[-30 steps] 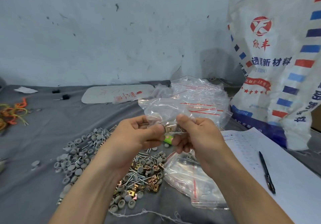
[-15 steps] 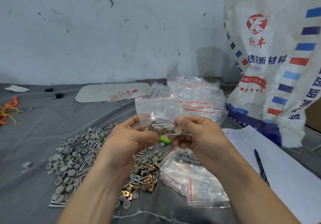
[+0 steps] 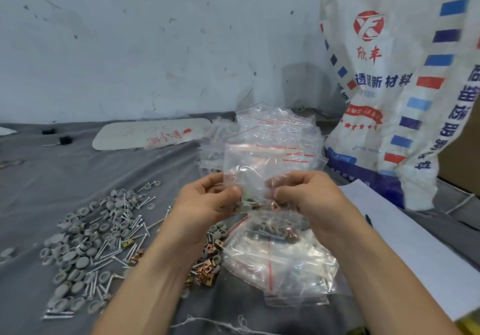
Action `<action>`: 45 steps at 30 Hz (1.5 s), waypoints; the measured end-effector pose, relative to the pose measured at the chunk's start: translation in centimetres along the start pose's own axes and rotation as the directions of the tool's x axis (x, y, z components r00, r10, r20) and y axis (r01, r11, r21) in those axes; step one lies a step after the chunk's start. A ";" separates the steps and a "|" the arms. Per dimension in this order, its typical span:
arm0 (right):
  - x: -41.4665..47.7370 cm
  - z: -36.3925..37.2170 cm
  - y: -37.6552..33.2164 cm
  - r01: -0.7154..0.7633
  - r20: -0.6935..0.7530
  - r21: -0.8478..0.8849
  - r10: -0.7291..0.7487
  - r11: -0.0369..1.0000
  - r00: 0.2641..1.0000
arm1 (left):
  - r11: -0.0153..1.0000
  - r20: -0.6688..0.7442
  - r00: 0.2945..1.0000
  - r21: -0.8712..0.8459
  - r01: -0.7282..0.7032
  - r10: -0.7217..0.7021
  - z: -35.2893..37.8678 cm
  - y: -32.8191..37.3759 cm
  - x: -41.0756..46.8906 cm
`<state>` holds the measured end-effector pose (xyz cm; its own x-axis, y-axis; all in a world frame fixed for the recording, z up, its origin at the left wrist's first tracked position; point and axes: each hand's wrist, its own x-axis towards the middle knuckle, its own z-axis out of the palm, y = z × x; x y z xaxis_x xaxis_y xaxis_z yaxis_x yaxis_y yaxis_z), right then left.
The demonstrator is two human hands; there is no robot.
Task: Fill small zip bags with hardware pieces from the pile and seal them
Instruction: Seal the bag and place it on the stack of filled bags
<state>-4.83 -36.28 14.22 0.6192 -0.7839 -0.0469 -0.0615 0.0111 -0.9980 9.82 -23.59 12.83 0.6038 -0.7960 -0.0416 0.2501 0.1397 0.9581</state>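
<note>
Both hands (image 3: 207, 202) (image 3: 309, 197) pinch a zip bag (image 3: 255, 168) upright.

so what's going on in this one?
A person is bagging hardware. The left hand and right hand both pinch the lower part of a small zip bag held upright, with a few pieces at its bottom. Whether its top is sealed is unclear. The loose pile lies below left; filled bags lie under the right wrist.
</note>
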 end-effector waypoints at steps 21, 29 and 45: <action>2.8 0.3 4.0 0.164 0.199 -0.948 0.108 0.273 0.974 | 0.283 0.248 0.929 0.903 -0.324 0.274 3.0 -11.5 1.9; 7.3 -2.5 5.9 0.176 0.160 -0.947 -0.078 0.269 0.984 | 0.280 0.194 0.945 0.922 -0.268 0.264 2.9 -12.8 1.0; 17.6 -0.3 2.5 0.229 0.212 -0.954 -0.106 0.192 0.971 | -0.001 0.358 0.886 0.927 -0.374 0.295 2.7 -13.4 1.5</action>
<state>5.68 -50.25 10.88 0.7740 -0.6311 0.0516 -0.6169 -0.7700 -0.1629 5.31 -28.30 0.66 0.3378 -0.8747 0.3476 -0.9281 -0.2481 0.2777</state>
